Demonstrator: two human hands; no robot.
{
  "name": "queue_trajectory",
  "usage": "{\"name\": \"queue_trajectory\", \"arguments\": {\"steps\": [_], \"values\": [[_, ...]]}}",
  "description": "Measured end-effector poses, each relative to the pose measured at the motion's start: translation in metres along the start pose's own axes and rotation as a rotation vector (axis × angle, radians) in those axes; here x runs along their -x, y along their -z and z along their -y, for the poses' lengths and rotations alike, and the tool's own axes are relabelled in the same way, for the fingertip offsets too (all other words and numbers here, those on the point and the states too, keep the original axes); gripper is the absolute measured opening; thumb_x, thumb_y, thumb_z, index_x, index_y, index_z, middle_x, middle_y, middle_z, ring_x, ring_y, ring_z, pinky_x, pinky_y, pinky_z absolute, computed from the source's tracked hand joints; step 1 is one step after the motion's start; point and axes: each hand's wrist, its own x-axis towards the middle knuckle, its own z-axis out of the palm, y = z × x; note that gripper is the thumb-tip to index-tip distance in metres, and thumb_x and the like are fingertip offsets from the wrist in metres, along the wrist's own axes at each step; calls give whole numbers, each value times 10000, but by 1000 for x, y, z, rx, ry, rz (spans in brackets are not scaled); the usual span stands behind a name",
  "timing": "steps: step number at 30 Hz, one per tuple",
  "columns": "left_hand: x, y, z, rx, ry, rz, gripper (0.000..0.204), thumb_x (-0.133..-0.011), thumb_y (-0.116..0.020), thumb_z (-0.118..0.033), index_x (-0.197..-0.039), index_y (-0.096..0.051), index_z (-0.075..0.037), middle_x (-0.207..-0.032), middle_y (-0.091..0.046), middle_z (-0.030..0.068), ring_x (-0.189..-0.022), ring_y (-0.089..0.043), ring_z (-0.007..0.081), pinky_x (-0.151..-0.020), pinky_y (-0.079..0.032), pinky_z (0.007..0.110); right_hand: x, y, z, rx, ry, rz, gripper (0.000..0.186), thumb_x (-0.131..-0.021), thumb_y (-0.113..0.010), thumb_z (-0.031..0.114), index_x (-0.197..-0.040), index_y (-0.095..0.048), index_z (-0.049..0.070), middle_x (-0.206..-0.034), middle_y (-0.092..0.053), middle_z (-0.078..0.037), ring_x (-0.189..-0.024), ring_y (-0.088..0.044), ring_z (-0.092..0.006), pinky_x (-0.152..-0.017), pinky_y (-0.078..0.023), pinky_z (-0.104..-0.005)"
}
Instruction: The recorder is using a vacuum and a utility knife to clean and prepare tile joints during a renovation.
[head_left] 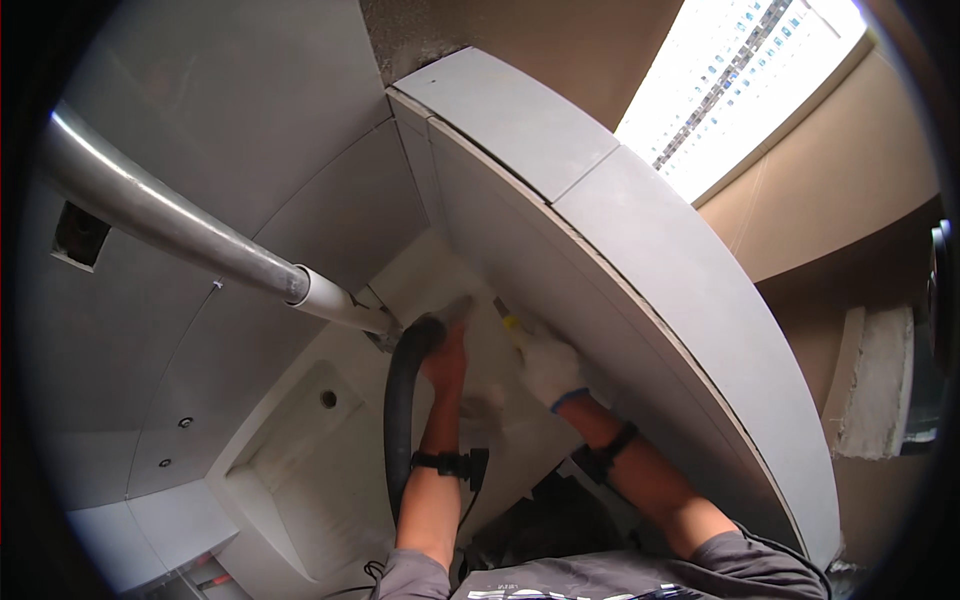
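Note:
My left hand (pixel 446 350) is closed around the end of a thick black hose (pixel 400 390), its blurred tip (pixel 458 306) pointed into the white basin floor (pixel 420 270). My right hand (pixel 548 370), in a white glove with a blue cuff, grips a small yellow-handled tool (pixel 512 322); its short blade lies by the foot of the grey tiled partition (pixel 640 240). The hand sits close against that partition's inner face. Both forearms carry black straps with devices.
A steel pipe (pixel 180 220) with a white sleeve (pixel 335 300) runs down across the left tiled wall (pixel 140 370) to the basin. A recess with a drain (pixel 328 399) lies left of my left hand. A bright window (pixel 730 70) and a pale ledge (pixel 873 380) are at the right.

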Motion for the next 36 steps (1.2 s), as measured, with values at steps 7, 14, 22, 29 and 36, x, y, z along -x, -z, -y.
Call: {"name": "queue_trajectory", "arguments": {"steps": [7, 14, 22, 29, 36], "values": [[23, 55, 28, -54, 169, 28, 368, -890, -813, -199, -1184, -688, -16, -1117, -712, 169, -1119, -666, 330, -1024, -485, 437, -91, -36, 29, 224, 62, 56, 507, -946, -573, 156, -1450, -568, 111, -1216, -650, -250, -868, -723, -422, -733, -581, -538], [30, 116, 35, -15, 152, -111, 358, -875, -808, -77, -1192, -659, -5, -1116, -703, 130, -1055, -673, 278, -987, -509, 400, -81, -51, 51, 144, 290, 237, 424, -910, -674, 170, -1331, -675, 119, -1226, -657, -210, -898, -720, -391, -776, -591, -502], [10, 166, 65, 78, 176, -251, 251, -883, -760, 10, -1118, -677, 35, -1024, -703, 102, -950, -651, 208, -907, -519, 356, -49, -60, 95, 90, 245, 411, 573, -892, -719, 188, -1454, -613, 146, -1240, -643, -219, -984, -696, -395, -813, -591, -488], [25, 161, 64, 30, 124, -283, 284, -877, -766, 44, -1136, -653, 62, -1041, -685, 146, -923, -648, 246, -874, -530, 380, -88, -89, 110, -231, 60, 346, 362, -1077, -477, 229, -1393, -610, 113, -1161, -687, -188, -932, -716, -381, -803, -581, -510], [20, 165, 55, 23, 225, -238, 258, -885, -755, 47, -1123, -657, 61, -1043, -681, 144, -918, -643, 234, -862, -531, 380, -137, -114, 122, -246, 314, 38, 350, -1092, -460, 268, -1275, -646, 35, -1056, -728, -219, -936, -712, -394, -819, -569, -521]]}}
